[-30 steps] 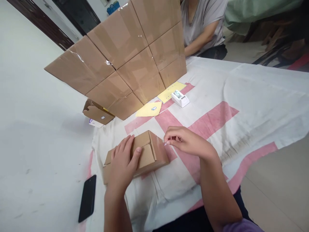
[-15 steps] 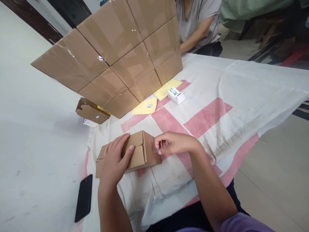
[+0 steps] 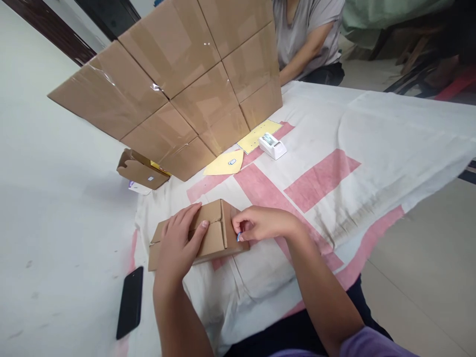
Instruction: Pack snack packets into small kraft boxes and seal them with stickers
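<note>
A small cardboard box [image 3: 210,213] lies on the cloth-covered table in front of me. Across its top rests my left hand [image 3: 180,243], the thumb set apart from the fingers, which reach over the far edge. My right hand [image 3: 256,223] is at the box's right end, thumb and forefinger pinched on a small blue and white object [image 3: 239,237], which is too small to name. That object is at or very near the end face of the box.
Taped cardboard boxes [image 3: 201,89] stand like a wall behind. Near them are yellow papers [image 3: 225,163], a white device [image 3: 272,146] and an open carton [image 3: 143,170]. A black phone [image 3: 130,302] lies left. A person [image 3: 308,39] sits beyond the table.
My right hand has moved slightly left, bringing the small blue object closer to the end of the box. My left hand stays on the box.
</note>
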Available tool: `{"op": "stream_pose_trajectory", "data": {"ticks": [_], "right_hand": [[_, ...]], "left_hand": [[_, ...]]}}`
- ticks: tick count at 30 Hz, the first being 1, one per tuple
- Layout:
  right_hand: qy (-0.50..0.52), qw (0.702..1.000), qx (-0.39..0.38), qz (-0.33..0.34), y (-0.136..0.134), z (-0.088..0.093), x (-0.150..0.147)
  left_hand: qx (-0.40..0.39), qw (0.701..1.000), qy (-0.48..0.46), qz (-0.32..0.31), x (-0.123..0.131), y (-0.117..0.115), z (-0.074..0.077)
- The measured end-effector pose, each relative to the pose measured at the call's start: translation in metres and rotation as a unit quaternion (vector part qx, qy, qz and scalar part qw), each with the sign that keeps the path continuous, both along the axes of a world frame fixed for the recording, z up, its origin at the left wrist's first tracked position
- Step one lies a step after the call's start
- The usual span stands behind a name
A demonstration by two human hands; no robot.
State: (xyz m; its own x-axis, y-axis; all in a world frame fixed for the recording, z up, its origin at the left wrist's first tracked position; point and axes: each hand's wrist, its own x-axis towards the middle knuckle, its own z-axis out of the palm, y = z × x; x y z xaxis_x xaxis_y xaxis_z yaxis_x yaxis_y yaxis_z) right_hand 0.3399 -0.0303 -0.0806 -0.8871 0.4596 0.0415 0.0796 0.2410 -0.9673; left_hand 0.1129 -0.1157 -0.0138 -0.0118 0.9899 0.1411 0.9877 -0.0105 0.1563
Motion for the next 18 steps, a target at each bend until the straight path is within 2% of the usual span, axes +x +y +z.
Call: {"op": "stream_pose_trajectory", "data": {"ticks": [10,18], "right_hand": [[-0.022,0.997,-0.054,-0.041,-0.0008,-0.004,-0.0001],[-0.019,0.997,-0.026,-0.065,-0.0004,-0.0031,-0.0027]], "left_hand": [[0.009,1.0,-0.003,-0.001,0.0003,-0.002,-0.0001],[0.014,1.0,-0.008,-0.002,0.0,-0.002,-0.0008]]}}
